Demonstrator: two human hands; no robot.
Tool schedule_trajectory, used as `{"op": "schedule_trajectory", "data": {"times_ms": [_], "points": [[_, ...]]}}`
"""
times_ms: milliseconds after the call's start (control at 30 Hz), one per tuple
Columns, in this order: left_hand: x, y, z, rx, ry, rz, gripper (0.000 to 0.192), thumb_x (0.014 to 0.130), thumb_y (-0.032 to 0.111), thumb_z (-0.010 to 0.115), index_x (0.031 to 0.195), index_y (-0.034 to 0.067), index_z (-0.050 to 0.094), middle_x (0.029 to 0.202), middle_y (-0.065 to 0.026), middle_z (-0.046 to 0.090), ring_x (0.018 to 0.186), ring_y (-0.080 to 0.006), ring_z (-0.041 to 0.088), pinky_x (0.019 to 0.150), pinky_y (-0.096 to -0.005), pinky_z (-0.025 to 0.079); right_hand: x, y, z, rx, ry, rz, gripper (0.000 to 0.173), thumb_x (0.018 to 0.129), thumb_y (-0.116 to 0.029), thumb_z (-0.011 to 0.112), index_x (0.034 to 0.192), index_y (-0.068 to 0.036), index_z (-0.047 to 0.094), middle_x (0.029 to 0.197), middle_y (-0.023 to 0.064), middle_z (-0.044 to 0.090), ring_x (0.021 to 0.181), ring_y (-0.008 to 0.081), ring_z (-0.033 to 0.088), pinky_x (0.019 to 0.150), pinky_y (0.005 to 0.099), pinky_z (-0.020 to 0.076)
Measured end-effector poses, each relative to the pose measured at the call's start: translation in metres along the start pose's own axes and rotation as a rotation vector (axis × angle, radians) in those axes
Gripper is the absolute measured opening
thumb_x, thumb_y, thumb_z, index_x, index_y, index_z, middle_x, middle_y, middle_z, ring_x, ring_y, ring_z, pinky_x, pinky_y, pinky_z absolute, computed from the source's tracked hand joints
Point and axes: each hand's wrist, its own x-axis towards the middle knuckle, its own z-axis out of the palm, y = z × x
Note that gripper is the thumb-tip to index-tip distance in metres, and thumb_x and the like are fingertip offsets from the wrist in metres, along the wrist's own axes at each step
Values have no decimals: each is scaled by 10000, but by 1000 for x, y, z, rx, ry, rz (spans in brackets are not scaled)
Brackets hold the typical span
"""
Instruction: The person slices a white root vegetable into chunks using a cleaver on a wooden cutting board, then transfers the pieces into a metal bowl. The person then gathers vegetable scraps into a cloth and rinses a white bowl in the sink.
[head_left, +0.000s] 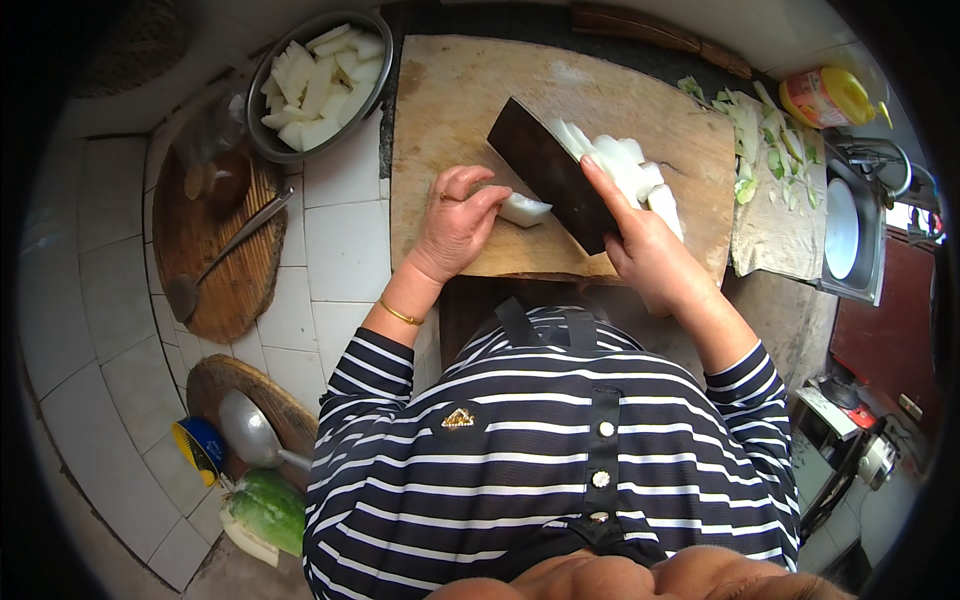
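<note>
On the wooden cutting board (457, 97), my right hand (649, 244) grips a dark cleaver (551, 180), its index finger stretched along the blade. White sliced melon pieces (615, 161) lie just beyond and to the right of the blade. My left hand (461, 217) holds a pale chunk of melon (525, 210) between thumb and fingers, left of the cleaver. The handle is hidden within my right hand. At the upper left, a metal bowl (386, 56) holds many cut white pieces (322, 82).
Green peelings (780, 146) lie on a cloth (776, 232) at the right, beside a sink (862, 281) and a yellow-capped jug (825, 97). Leftward are round wooden lids (262, 277), (210, 382), a spatula (240, 240), a ladle (251, 431) and a green-skinned melon (266, 506).
</note>
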Motion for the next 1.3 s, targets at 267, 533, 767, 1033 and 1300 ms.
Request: {"op": "schedule_trajectory", "data": {"times_ms": [267, 533, 767, 1033, 1300], "points": [[-21, 8, 18, 68, 8, 58, 489, 726, -36, 695, 1170, 106, 550, 1113, -88, 504, 1002, -290, 548, 876, -394, 486, -4, -18, -2, -53, -97, 4, 874, 796, 58, 494, 1577, -175, 179, 766, 299, 638, 736, 447, 652, 701, 508, 511], [-27, 3, 22, 27, 31, 45, 456, 732, -24, 701, 1140, 87, 529, 1080, -104, 545, 969, -319, 569, 850, -402, 509, -7, -42, -22, -120, -65, -60, 909, 773, 68, 526, 1577, -180, 185, 806, 277, 648, 751, 437, 653, 697, 501, 510], [-23, 9, 20, 11, -65, -39, 287, 784, 20, 687, 1044, 28, 566, 1053, -163, 594, 944, -360, 598, 830, -423, 523, -6, -56, -31, -190, -166, -52, 909, 771, 79, 525, 1578, -172, 190, 847, 259, 646, 777, 418, 663, 738, 490, 519], [-24, 10, 18, -53, -105, -127, 337, 773, 85, 713, 1058, 25, 546, 1109, -169, 564, 983, -364, 578, 873, -422, 509, -9, -56, -34, -83, -13, -23, 851, 799, 87, 508, 1568, -146, 226, 1199, 290, 611, 1049, 453, 620, 919, 469, 488], [-23, 10, 18, -70, -90, -159, 657, 737, 184, 762, 1296, 42, 447, 1362, -168, 422, 1230, -375, 455, 1061, -449, 391, -36, -28, -58, 301, 205, 294, 836, 819, 112, 490, 1574, -141, 235, 1295, 189, 606, 833, 214, 677, 749, 328, 554]]}}
